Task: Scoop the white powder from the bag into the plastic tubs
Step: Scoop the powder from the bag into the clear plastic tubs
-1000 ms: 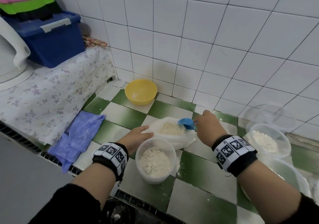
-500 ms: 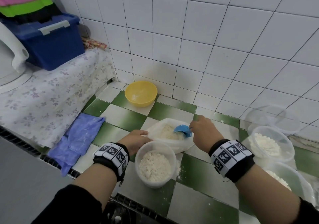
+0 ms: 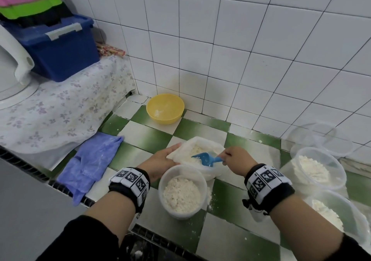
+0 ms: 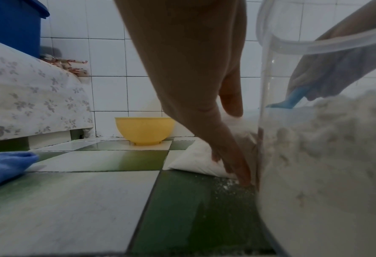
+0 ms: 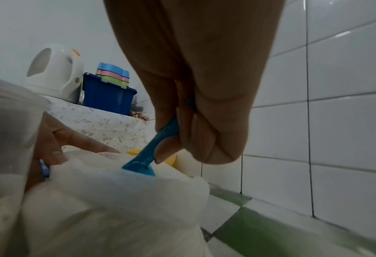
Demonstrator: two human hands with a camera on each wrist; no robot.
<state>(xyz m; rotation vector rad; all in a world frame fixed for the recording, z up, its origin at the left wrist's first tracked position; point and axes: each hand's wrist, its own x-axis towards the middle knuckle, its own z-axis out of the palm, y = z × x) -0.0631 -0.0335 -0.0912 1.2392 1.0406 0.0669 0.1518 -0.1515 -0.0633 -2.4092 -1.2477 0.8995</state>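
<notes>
Wall tiles (image 3: 261, 39): glossy, smooth ceramic. Tub (image 3: 181, 210): clear plastic; scoop (image 3: 206, 158): smooth blue plastic. Cloth (image 3: 90, 166): soft, matt fabric.

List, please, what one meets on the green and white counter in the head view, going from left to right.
Purple cloth → left hand → bag of white powder with the blue scoop → right hand → tub with powder at the right.

Open tiled table (image 3: 140, 138) between cloth (image 3: 88, 162) and bowl (image 3: 165, 108); front strip near the edge also free. Tub (image 3: 182, 192) sits just before the bag (image 3: 200, 172). Right side crowded: filled tubs (image 3: 319, 170), lids (image 3: 321, 138) against wall.
</notes>
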